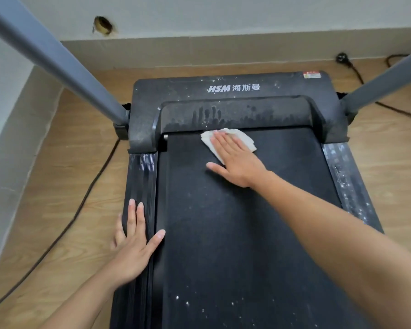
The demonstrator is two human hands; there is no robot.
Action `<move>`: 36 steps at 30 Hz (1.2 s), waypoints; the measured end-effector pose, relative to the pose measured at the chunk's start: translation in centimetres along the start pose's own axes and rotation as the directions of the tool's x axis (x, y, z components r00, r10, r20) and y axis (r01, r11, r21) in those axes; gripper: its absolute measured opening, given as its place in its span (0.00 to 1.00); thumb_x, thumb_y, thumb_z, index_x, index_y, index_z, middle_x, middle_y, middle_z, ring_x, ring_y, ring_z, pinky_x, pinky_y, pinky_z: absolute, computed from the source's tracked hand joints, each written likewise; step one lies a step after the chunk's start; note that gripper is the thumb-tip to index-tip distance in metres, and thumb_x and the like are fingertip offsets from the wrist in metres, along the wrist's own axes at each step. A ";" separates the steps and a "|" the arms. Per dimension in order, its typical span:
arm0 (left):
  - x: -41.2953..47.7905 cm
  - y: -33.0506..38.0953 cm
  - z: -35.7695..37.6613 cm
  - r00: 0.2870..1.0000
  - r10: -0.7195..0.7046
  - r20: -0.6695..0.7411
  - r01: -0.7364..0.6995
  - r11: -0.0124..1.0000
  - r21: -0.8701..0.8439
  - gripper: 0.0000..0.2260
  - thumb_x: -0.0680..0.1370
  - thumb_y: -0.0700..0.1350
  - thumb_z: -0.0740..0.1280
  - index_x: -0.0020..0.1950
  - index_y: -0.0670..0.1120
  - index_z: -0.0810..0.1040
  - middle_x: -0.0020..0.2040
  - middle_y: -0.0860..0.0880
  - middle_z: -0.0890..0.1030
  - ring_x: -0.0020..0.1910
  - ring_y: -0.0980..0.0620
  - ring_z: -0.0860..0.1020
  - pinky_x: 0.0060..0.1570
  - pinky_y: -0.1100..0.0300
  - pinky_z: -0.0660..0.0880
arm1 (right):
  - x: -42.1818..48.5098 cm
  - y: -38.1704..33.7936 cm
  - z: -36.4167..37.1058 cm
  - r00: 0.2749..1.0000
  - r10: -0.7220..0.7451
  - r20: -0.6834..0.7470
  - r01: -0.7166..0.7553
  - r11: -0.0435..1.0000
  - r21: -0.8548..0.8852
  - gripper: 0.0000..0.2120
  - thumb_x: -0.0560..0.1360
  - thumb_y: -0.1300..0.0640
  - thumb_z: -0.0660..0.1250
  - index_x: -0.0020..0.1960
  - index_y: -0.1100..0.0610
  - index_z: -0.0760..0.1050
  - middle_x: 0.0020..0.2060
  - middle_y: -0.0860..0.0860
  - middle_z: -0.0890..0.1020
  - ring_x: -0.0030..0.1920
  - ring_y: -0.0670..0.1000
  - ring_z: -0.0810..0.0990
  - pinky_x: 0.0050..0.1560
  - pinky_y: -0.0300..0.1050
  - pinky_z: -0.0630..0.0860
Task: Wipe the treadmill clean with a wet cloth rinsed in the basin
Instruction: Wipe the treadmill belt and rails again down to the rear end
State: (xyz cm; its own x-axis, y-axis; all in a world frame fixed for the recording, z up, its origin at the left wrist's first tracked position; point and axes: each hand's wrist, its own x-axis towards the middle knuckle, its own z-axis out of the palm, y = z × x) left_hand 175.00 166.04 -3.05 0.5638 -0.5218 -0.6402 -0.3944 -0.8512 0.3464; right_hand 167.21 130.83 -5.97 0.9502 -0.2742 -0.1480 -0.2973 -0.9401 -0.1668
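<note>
The black treadmill (235, 233) fills the middle of the head view, its belt speckled with white dust. Wet streaks run down the motor cover (235, 115) at the far end. A pale folded cloth (243, 138) lies on the belt right below that cover. My right hand (235, 160) presses flat on the cloth, fingers spread, covering its middle. My left hand (133, 243) rests flat on the treadmill's left side rail (141, 176), fingers apart, holding nothing. No basin is in view.
Two grey upright posts (57, 60) (384, 84) slant up from the front corners. A black power cable (81, 205) trails over the wooden floor on the left; another cable and plug (342, 58) lie at the back right. Walls close in behind and left.
</note>
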 end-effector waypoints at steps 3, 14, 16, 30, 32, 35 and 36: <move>0.2 -0.4 0.2 1.000 -0.004 -0.015 0.004 1.000 0.015 0.39 0.79 0.71 0.47 0.78 0.60 0.23 0.72 0.67 0.18 0.79 0.47 0.26 0.79 0.35 0.44 | -6.4 9.3 -0.4 0.949 0.314 -0.025 -0.314 0.949 0.000 0.47 0.80 0.25 0.38 0.87 0.56 0.41 0.86 0.53 0.44 0.85 0.50 0.39 0.85 0.55 0.42; 0.3 -0.5 0.2 0.999 -0.026 -0.029 0.028 0.999 0.046 0.38 0.86 0.56 0.53 0.78 0.56 0.22 0.71 0.63 0.15 0.80 0.42 0.28 0.78 0.35 0.46 | 2.1 -6.0 1.6 0.870 0.492 -0.026 -0.478 0.856 0.200 0.60 0.73 0.17 0.41 0.84 0.65 0.36 0.84 0.62 0.39 0.84 0.59 0.35 0.83 0.57 0.34; 0.2 -0.3 0.3 0.999 -0.016 -0.040 0.018 0.998 0.061 0.38 0.85 0.56 0.54 0.79 0.56 0.23 0.71 0.63 0.16 0.80 0.42 0.28 0.78 0.35 0.46 | 2.8 -11.7 2.3 0.965 0.261 -0.013 -0.258 0.960 0.111 0.57 0.74 0.19 0.39 0.85 0.62 0.37 0.85 0.59 0.40 0.85 0.57 0.35 0.83 0.59 0.37; 0.2 -0.7 -0.1 1.000 0.016 0.017 -0.017 0.999 0.036 0.40 0.85 0.58 0.56 0.79 0.58 0.24 0.70 0.66 0.16 0.81 0.42 0.29 0.78 0.35 0.45 | -14.0 7.0 0.8 0.729 0.683 0.039 -0.673 0.706 0.223 0.58 0.70 0.15 0.36 0.86 0.55 0.37 0.86 0.56 0.43 0.85 0.53 0.39 0.84 0.58 0.40; 0.1 -0.8 -0.1 0.999 0.015 0.033 -0.017 0.999 0.044 0.42 0.85 0.58 0.58 0.79 0.57 0.23 0.70 0.65 0.15 0.80 0.41 0.28 0.78 0.34 0.45 | -12.9 5.4 1.2 0.668 0.742 0.064 -0.725 0.628 0.282 0.66 0.64 0.13 0.33 0.85 0.60 0.37 0.85 0.59 0.42 0.85 0.55 0.37 0.83 0.60 0.38; 0.3 -0.7 0.0 0.999 0.008 0.035 -0.011 0.997 0.070 0.43 0.84 0.57 0.59 0.79 0.56 0.23 0.69 0.64 0.14 0.80 0.40 0.28 0.78 0.34 0.47 | -9.8 0.4 2.6 0.709 0.703 0.057 -0.694 0.679 0.239 0.65 0.67 0.13 0.37 0.85 0.63 0.36 0.85 0.61 0.41 0.85 0.57 0.35 0.83 0.61 0.35; 0.4 -0.6 -0.1 0.999 -0.002 0.044 -0.001 0.997 0.076 0.43 0.84 0.57 0.59 0.78 0.56 0.23 0.69 0.64 0.14 0.80 0.40 0.28 0.78 0.34 0.46 | -8.6 -1.8 3.0 0.765 0.643 0.034 -0.635 0.745 0.203 0.63 0.70 0.15 0.40 0.85 0.62 0.36 0.85 0.61 0.41 0.85 0.57 0.36 0.83 0.60 0.35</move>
State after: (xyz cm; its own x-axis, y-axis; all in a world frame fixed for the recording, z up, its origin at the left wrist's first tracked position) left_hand 175.53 166.35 -3.44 0.5325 -0.5170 -0.6703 -0.4489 -0.8438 0.2941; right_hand 159.27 135.48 -7.34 0.5331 -0.8073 -0.2533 -0.8438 -0.4855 -0.2285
